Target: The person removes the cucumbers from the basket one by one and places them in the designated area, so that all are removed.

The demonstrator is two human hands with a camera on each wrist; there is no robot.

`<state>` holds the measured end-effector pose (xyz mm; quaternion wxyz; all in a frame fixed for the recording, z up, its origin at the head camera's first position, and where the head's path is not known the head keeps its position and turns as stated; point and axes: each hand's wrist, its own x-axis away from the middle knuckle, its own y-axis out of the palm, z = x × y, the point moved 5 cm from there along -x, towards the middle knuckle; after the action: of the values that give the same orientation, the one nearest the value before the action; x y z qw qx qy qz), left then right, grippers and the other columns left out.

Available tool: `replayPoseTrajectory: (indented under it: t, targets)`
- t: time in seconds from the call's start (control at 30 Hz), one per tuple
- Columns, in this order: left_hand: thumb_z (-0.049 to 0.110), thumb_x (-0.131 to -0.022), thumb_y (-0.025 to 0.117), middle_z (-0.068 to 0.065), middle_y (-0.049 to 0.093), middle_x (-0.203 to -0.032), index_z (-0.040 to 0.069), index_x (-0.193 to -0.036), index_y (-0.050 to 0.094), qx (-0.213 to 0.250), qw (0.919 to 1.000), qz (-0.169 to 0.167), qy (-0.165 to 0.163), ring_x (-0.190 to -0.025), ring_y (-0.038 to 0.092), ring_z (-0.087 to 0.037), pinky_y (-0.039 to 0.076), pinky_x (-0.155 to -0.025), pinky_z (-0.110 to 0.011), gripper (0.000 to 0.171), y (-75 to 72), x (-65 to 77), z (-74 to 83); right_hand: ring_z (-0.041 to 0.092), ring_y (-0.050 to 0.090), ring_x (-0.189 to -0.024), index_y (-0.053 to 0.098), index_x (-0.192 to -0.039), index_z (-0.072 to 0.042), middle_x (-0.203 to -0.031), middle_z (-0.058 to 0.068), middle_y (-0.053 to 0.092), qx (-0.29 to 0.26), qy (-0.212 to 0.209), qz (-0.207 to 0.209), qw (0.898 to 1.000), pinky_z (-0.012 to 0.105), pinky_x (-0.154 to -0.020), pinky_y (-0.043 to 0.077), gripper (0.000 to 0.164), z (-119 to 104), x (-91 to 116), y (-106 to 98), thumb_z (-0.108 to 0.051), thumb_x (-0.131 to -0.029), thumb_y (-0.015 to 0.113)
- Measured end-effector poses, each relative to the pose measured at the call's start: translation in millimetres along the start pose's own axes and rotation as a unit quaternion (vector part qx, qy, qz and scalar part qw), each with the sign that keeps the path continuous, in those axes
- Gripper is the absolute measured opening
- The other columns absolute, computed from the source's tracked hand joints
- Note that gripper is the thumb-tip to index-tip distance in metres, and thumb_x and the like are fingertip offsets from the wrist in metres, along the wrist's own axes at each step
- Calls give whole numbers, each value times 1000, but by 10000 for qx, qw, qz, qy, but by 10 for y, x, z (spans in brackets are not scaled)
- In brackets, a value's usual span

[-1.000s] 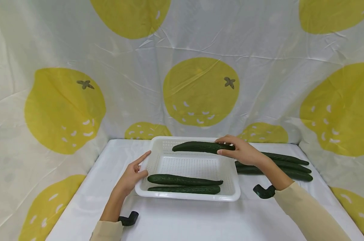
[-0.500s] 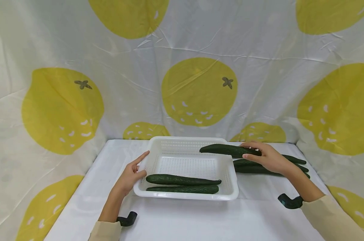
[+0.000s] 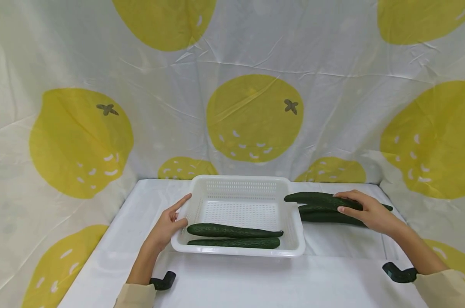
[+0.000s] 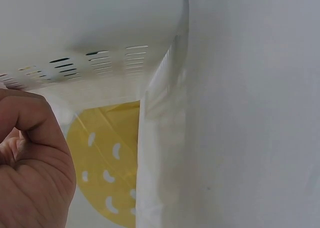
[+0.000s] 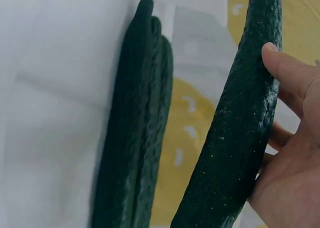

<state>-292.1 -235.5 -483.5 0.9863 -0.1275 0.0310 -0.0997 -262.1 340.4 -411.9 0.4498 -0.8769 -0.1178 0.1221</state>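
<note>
The right hand (image 3: 373, 211) grips a cucumber (image 3: 313, 197), fingers curled over its top and thumb beneath, holding it just above the pile (image 3: 329, 216) of cucumbers lying below the fingers on the table (image 3: 255, 282). The left hand (image 3: 167, 224) rests on the basket (image 3: 238, 252) at its left rim, index finger straight along it and thumb against the wall. Two cucumbers (image 3: 234, 236) lie in the basket, just right of that thumb.

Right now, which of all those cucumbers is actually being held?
The cucumber right of the white basket, gripped by the right hand above the cucumbers on the table. The two in the basket lie untouched; the left hand touches only the basket's rim.
</note>
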Motion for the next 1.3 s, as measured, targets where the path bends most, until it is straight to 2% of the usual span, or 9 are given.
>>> replayPoseTrajectory:
  t: [0.27, 0.37, 0.5, 0.63, 0.83, 1.03, 1.3]
  targets:
    - [-7, -87, 59, 7, 37, -57, 27, -160, 39, 122, 9998, -120, -90, -48, 35, -5, 39, -48, -23, 84, 17, 6, 11, 44, 46, -132, 53, -148, -10, -149, 19, 51, 24, 257, -4, 9997, 62, -94, 46, 52, 328, 236, -41, -33, -103, 62]
    - [-7, -87, 58, 6, 37, -57, 27, -161, 38, 88, 9998, -140, -92, -48, 35, -6, 39, -48, -23, 83, 13, 14, 22, 45, 46, -132, 54, -146, -8, -148, 21, 52, 116, 367, 15, 9993, 62, -94, 46, 52, 452, 287, -8, -34, -102, 63]
    - [-7, -87, 58, 6, 37, -57, 27, -161, 38, 92, 9998, -165, -55, -49, 35, -5, 39, -49, -23, 83, 8, 12, 32, 53, 43, -132, 55, -145, -4, -146, 28, 50, 33, 323, -7, 9995, 67, -92, 43, 51, 583, 344, 58, -29, -102, 64]
    - [-8, -87, 58, 7, 36, -57, 26, -161, 38, 116, 9998, -144, -11, -49, 34, -5, 38, -48, -22, 83, 6, 11, 33, 49, 48, -128, 57, -144, -6, -143, 23, 53, 110, 268, 2, 9996, 66, -91, 46, 49, 686, 373, 161, -29, -101, 65]
    - [-8, -87, 58, 7, 35, -57, 25, -160, 40, 56, 9999, -87, 20, -50, 33, -4, 35, -48, -21, 83, 5, 13, 19, 44, 56, -118, 65, -136, -13, -132, 14, 61, 481, 72, 106, 9988, 60, -88, 50, 43, 742, 366, 300, -30, -97, 70]
    - [-8, -87, 58, 7, 34, -57, 25, -160, 40, 119, 9999, -83, 5, -50, 33, -4, 35, -49, -21, 83, 6, 15, 10, 47, 57, -119, 67, -132, -10, -128, 17, 62, 674, -210, 133, 9974, 64, -88, 49, 40, 726, 350, 373, -27, -96, 72]
    - [-7, -86, 59, 7, 33, -58, 26, -159, 42, 59, 10000, -20, -33, -50, 33, -4, 36, -49, -21, 82, 3, 13, 24, 46, 55, -120, 68, -131, -12, -127, 14, 63, 704, -228, 164, 9971, 66, -91, 45, 41, 749, 344, 430, -27, -93, 75]
